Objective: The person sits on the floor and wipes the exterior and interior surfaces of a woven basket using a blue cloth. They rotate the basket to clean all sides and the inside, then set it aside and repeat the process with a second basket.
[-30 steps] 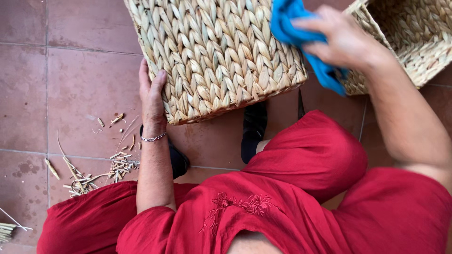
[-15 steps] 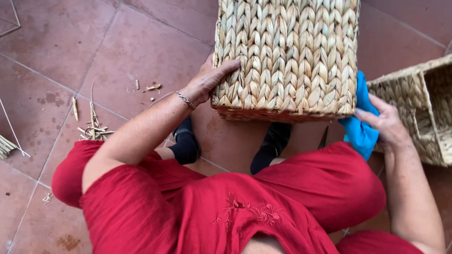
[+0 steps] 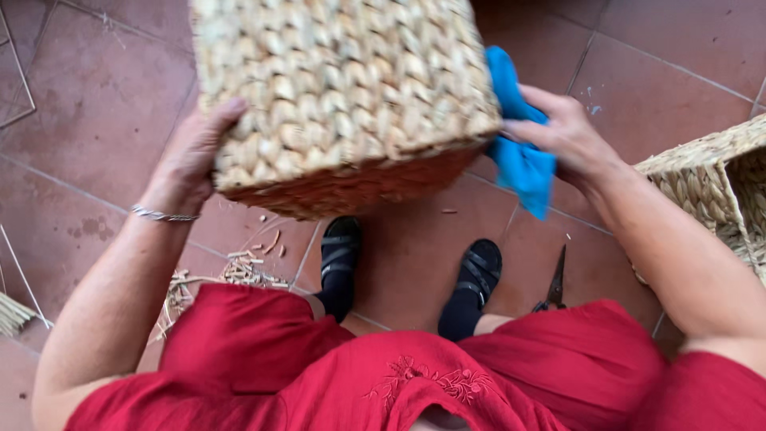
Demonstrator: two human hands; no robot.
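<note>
Woven straw basket [image 3: 339, 96] up in the air, above the tiled floor [image 3: 96, 136] and the person's sandalled feet!
Left hand [image 3: 191, 156] is clamped on the basket's left edge, fingers curled over the weave, while the right hand [image 3: 566, 136] presses a bunched blue cloth [image 3: 519, 152] against its right side. Scissors [image 3: 554, 283] lie on the tiles by the right foot, a second basket [image 3: 710, 191] sits at right, and straw scraps [image 3: 239, 271] litter the left.

A second woven basket [image 3: 710, 183] sits on the red tiled floor [image 3: 654, 96], just right of the right-hand fingers. Black-handled scissors [image 3: 554, 283] lie on the tiles below those fingers. Straw scraps [image 3: 239, 271] are scattered below the left-hand fingers, beside two black sandals [image 3: 339, 255].
</note>
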